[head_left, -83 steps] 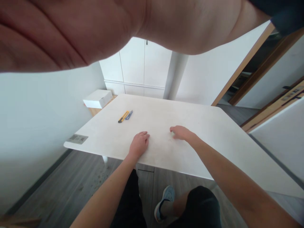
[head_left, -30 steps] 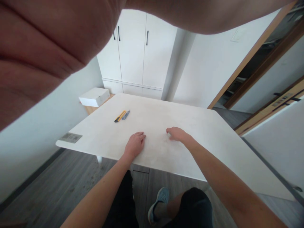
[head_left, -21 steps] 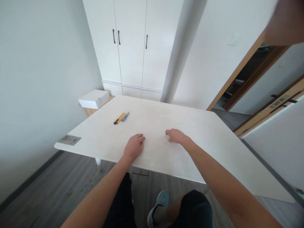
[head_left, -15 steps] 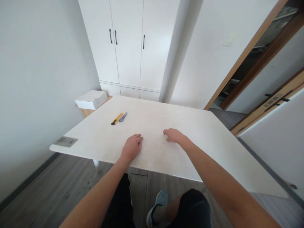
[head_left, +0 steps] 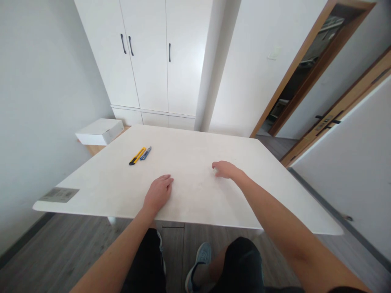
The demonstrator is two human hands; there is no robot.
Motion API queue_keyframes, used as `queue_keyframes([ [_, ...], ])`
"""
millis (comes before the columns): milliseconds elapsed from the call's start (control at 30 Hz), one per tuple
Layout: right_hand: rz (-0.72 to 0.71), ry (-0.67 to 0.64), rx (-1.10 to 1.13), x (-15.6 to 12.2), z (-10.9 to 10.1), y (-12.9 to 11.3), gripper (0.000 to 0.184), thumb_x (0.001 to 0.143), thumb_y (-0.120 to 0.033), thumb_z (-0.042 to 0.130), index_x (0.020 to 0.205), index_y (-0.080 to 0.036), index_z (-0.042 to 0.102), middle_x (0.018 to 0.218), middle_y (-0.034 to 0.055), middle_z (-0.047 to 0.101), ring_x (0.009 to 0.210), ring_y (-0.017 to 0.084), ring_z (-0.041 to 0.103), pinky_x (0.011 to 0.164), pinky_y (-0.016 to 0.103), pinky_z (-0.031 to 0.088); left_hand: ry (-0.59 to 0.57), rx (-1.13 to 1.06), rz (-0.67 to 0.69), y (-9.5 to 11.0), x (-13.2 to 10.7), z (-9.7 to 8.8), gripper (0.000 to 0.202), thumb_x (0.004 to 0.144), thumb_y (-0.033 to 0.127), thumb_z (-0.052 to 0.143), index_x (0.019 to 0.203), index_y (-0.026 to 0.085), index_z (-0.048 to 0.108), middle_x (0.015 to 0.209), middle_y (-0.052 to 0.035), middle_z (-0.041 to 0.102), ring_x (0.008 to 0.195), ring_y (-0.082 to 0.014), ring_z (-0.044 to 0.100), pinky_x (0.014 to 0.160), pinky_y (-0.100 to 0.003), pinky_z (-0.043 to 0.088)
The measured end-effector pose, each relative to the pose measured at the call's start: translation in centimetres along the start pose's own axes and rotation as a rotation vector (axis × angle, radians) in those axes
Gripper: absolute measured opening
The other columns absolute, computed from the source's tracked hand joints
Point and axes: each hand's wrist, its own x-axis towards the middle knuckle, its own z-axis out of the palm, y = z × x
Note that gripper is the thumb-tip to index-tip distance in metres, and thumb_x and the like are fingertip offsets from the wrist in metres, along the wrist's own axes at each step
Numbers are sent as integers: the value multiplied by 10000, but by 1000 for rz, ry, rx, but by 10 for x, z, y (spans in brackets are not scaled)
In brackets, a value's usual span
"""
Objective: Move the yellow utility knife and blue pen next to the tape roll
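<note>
My left hand point(head_left: 159, 192) lies palm down near the front edge of the white table point(head_left: 183, 150), fingers stretched out and holding nothing. Farther right, my right hand point(head_left: 225, 169) is closed around a small whitish piece point(head_left: 215, 170) pressed to or just over the tabletop. Most of that piece is hidden by the fingers, so its kind does not show. Up and left of my left hand, a yellow utility knife point(head_left: 137, 156) with a black end lies beside a blue pen point(head_left: 146, 153). Faint smudges mark the surface between my hands.
A grey printed label point(head_left: 59, 195) is stuck on the table's left front corner. Behind the left edge, a white box point(head_left: 99, 131) rests on a wooden surface. White cabinets point(head_left: 152, 61) stand at the back; a wooden door point(head_left: 328, 120) is at the right.
My right hand has moved rightward over the tabletop, away from my left hand, still gripping the whitish piece. My left hand stays flat. The camera has turned, so the room appears shifted left.
</note>
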Motion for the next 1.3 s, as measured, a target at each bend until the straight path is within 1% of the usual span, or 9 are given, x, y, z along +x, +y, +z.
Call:
queue_keyframes([
  [167,219,14,40,-23,-1,101,436,801,-266,700,1230,-203,662,1118,86,714,951,238,660,732,284,454,16,-19,9,-2,0,3,368,951,223,426,1119,164,747,1268,-133,700,1195,-254,645,1105,-434,473],
  [300,387,2,167,-38,14,174,408,758,-237,714,1161,-177,679,902,64,712,747,204,658,622,270,456,23,-36,-4,-1,0,3,364,943,224,431,1107,172,751,1259,-131,705,1190,-254,648,1106,-437,474],
  [433,544,-44,345,-46,41,220,480,714,-265,775,1173,-183,658,741,52,651,600,191,616,523,270,454,17,-32,-17,1,0,0,359,938,216,439,1118,191,748,1266,-115,703,1189,-246,648,1105,-430,476],
  [533,582,-25,393,-49,60,244,471,696,-283,789,1143,-203,666,722,65,635,568,202,597,491,293,462,19,-43,-23,2,0,-1,353,927,202,452,1117,210,749,1265,-102,705,1190,-239,649,1103,-428,479],
  [700,612,-7,383,-56,76,261,455,679,-276,788,1118,-252,671,702,58,612,542,206,576,450,297,454,33,-63,-35,0,-1,1,351,918,201,462,1115,212,752,1256,-103,709,1182,-248,653,1098,-440,484],
  [833,644,-15,399,-60,79,255,401,686,-245,770,1075,-246,671,701,36,590,545,193,583,453,284,469,29,-56,-31,-1,-1,2,351,923,202,458,1114,206,753,1260,-104,708,1193,-244,648,1102,-427,479],
  [1033,616,-20,363,-61,78,249,345,689,-183,748,1023,-221,672,700,43,587,553,194,587,442,278,469,25,-66,-45,3,0,-1,354,920,196,455,1109,211,754,1260,-102,707,1191,-247,648,1103,-439,479],
  [1233,657,-29,382,-58,78,251,378,665,-217,752,1030,-246,657,781,58,600,556,185,588,433,279,485,12,-29,-44,4,-1,-1,362,921,181,449,1126,208,746,1268,-100,704,1195,-238,644,1103,-425,478],
  [1300,612,6,357,-57,78,251,376,647,-248,774,1007,-253,667,758,60,595,541,190,580,419,284,472,16,-28,-41,4,-1,-2,359,926,181,446,1120,202,747,1269,-104,702,1199,-240,643,1101,-424,479],
])
